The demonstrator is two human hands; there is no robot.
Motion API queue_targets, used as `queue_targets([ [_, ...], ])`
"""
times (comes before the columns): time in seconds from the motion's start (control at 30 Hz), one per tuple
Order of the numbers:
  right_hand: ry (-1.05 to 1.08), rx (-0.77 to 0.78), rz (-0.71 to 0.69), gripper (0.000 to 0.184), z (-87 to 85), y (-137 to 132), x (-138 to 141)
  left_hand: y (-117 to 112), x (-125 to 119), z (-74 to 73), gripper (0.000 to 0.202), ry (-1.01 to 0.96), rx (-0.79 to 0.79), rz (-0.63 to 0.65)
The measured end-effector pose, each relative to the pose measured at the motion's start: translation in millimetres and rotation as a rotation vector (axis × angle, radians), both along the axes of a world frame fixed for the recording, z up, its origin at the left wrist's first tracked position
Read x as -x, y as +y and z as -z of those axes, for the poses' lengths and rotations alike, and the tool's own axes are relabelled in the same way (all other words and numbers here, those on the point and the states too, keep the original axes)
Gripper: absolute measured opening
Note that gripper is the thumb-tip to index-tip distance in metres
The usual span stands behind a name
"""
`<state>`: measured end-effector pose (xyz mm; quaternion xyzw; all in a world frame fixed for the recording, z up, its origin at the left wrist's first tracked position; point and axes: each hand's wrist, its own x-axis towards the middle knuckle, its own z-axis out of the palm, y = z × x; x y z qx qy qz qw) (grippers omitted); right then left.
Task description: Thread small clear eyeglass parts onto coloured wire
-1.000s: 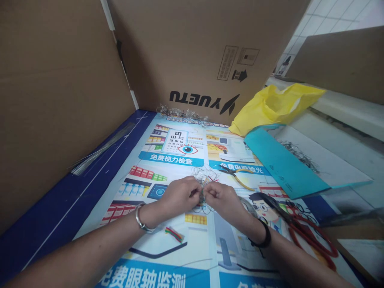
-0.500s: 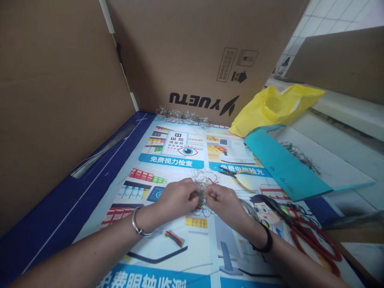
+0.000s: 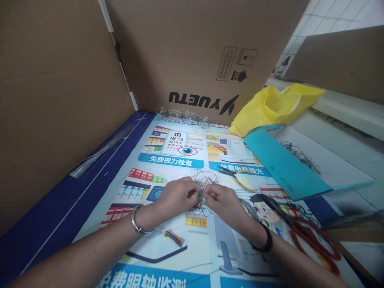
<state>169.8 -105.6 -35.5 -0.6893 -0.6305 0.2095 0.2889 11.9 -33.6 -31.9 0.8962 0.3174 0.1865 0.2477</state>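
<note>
Tangled thin silvery wires with small coloured bits among them (image 3: 205,177) lie on the printed blue-and-white poster sheet (image 3: 196,256), looping out above and below our two hands. Our left hand (image 3: 180,197), with a silver metal bangle (image 3: 138,222) on its wrist, has its thumb and fingers pinched on the wires; our right hand (image 3: 223,201), above a black wristband (image 3: 267,240), pinches them from the other side. We have each grip drawn together, the fingertips almost meeting, though we cannot tell which strands sit between them.

Nearer us lies a short bundle of red, yellow and green strips (image 3: 174,238). Just beyond our right hand rest yellow-handled pliers (image 3: 240,183), and farther right, red-handled scissors with dark blades (image 3: 291,222). Past those we see an open turquoise box with a white inside (image 3: 288,166), holding a heap of dark wire pieces (image 3: 300,156), and a crumpled yellow bag (image 3: 267,110) behind it. Straight pale strands (image 3: 103,152) lie on the dark blue surface (image 3: 64,212) to our left, beside a brown cardboard panel (image 3: 57,88).
</note>
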Motion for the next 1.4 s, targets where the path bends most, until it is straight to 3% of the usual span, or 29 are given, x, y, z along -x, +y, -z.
queue_targets([
  [0.47, 0.022, 0.004, -0.025, 0.015, -2.9, -0.7, 0.7, -3.8, -3.4, -0.3, 0.018, 0.116, -0.143, 0.036],
  [0.9, -0.151, -0.029, -0.010, 0.018, 0.3, -3.4, 1.4, -0.1, -3.1, 2.7, 0.023, 0.063, -0.061, 0.039],
  [1.4, -0.204, -0.049, 0.036, 0.013, -0.6, -3.1, 1.0, 1.7, -3.7, 3.2, 0.018, 0.106, -0.075, -0.040],
])
